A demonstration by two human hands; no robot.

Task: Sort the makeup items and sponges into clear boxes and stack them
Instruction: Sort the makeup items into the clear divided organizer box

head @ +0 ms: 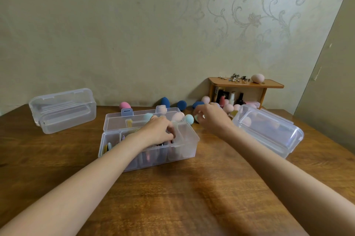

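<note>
An open clear box (pixel 187 143) with dividers sits mid-table, its lid (pixel 119 122) tipped back. Flat puffs and other makeup items stand in its compartments. My left hand (pixel 159 132) reaches into the box, fingers curled down among the items; what it holds is hidden. My right hand (pixel 211 116) hovers behind the box's right end and pinches a pale green sponge (pixel 197 117). Loose sponges lie along the wall: pink (pixel 124 105), dark blue (pixel 165 101), teal (pixel 189 118).
An empty clear box (pixel 63 110) stands at the back left. Another clear box (pixel 269 130) holding sponges lies at the right. A small wooden shelf (pixel 247 83) in the corner carries bottles, trinkets and a pink sponge (pixel 257 78).
</note>
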